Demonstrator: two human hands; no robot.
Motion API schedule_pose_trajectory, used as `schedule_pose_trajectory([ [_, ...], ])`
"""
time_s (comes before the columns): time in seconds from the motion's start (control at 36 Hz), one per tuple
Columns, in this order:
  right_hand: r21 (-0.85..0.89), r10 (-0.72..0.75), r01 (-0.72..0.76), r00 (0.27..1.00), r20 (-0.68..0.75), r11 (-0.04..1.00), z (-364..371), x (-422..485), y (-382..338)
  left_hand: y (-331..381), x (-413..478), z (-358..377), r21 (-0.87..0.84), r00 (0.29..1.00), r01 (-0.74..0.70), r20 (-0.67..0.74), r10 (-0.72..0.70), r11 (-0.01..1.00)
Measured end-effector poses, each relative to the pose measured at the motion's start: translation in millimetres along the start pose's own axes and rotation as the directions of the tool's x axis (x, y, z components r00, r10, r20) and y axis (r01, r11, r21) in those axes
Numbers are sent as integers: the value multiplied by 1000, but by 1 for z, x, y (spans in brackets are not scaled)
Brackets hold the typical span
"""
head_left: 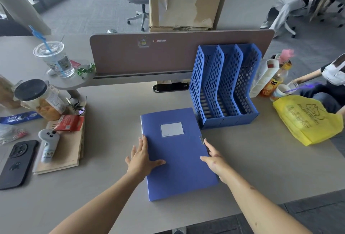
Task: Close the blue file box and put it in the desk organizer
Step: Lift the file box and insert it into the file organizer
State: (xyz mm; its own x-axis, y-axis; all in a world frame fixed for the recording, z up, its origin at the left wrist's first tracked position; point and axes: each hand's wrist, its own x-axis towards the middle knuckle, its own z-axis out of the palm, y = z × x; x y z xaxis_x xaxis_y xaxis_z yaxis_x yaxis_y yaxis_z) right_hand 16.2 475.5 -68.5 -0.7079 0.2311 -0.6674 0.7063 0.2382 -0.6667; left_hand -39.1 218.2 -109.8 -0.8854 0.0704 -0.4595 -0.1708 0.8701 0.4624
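Note:
The blue file box (177, 151) lies flat and closed on the desk in front of me, white label facing up. My left hand (142, 157) grips its left edge, thumb on the lid and fingers along the spine. My right hand (214, 159) holds the right edge just below the small metal clasp (202, 139). The blue desk organizer (224, 86) stands upright just beyond the box to the right, its three mesh slots holding nothing.
Left of the box lie a stack of brown notebooks (61, 157), a grey controller (47, 146), a black phone (15, 162), a snack jar (41, 99) and a plastic cup (56, 60). A yellow bag (308, 119) and bottles sit right. A desk divider (168, 54) stands behind.

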Motion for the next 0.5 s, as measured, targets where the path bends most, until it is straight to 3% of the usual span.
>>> schedule_pose_trajectory([
  [0.28,-281,-69,64,998,-7,958,2,15,-3,1,0,-1,-10,1000,-7,-9,7,1000],
  [0.39,-227,-27,17,999,-40,974,7,15,-14,2,-4,-4,-264,998,-54,-1,56,963],
  [0.5,-153,-33,27,999,-42,988,17,9,-17,-3,-5,-13,-331,998,-61,-27,55,942],
])
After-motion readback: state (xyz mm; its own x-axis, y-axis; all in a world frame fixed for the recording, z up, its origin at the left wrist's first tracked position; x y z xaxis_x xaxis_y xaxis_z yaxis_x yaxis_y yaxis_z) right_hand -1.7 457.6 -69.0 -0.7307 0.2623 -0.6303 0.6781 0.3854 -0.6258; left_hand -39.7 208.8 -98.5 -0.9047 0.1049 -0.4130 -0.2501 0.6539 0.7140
